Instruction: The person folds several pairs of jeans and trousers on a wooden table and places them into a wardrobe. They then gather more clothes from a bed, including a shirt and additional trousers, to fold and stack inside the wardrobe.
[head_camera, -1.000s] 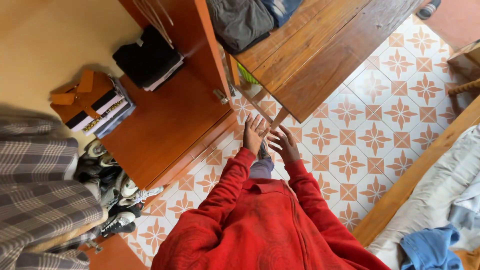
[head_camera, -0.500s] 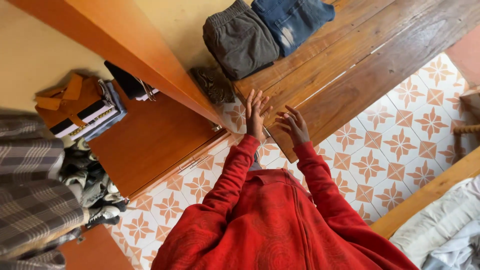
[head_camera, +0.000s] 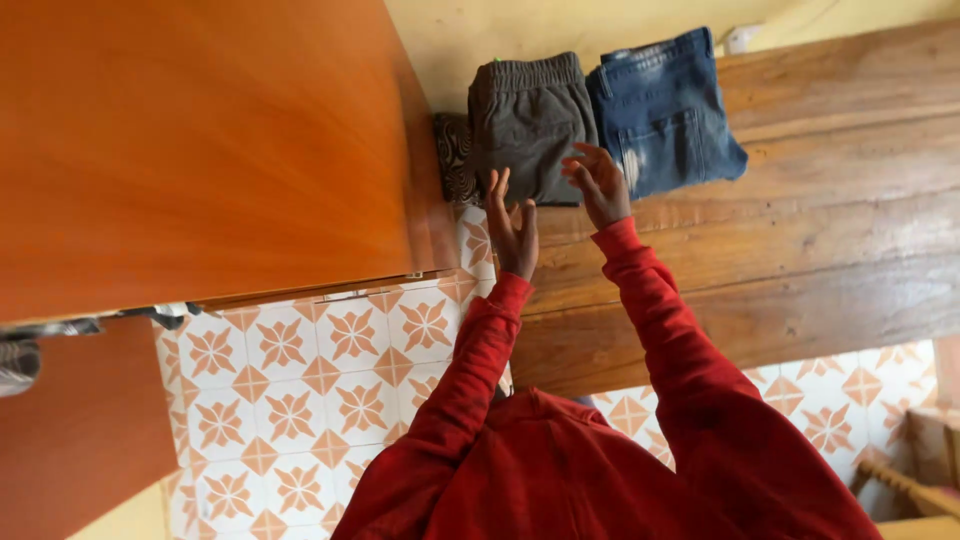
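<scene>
— Where are the hands right now?

— Both are up over the wooden counter (head_camera: 780, 230). The left hand (head_camera: 513, 232) has its fingers spread and holds nothing, hanging just short of the folded dark grey shorts (head_camera: 530, 120). The right hand (head_camera: 600, 182) is open too, fingers loose, at the near edge of those shorts and just beside the folded blue jeans (head_camera: 665, 105). I can't tell whether its fingertips actually touch the cloth.

— So the clothes are folded?

— Yes, both pieces lie flat and folded, side by side against the yellow wall (head_camera: 560, 30), with a patterned dark cloth (head_camera: 455, 160) tucked at the shorts' left edge. I'd judge the folding done; neither piece is gripped or lifted from the counter.

— Anything else about?

— An orange wooden cupboard door (head_camera: 210, 140) fills the left, and the tiled floor (head_camera: 300, 400) with its orange star pattern shows below. Red sleeves (head_camera: 660, 320) cover both arms.
</scene>
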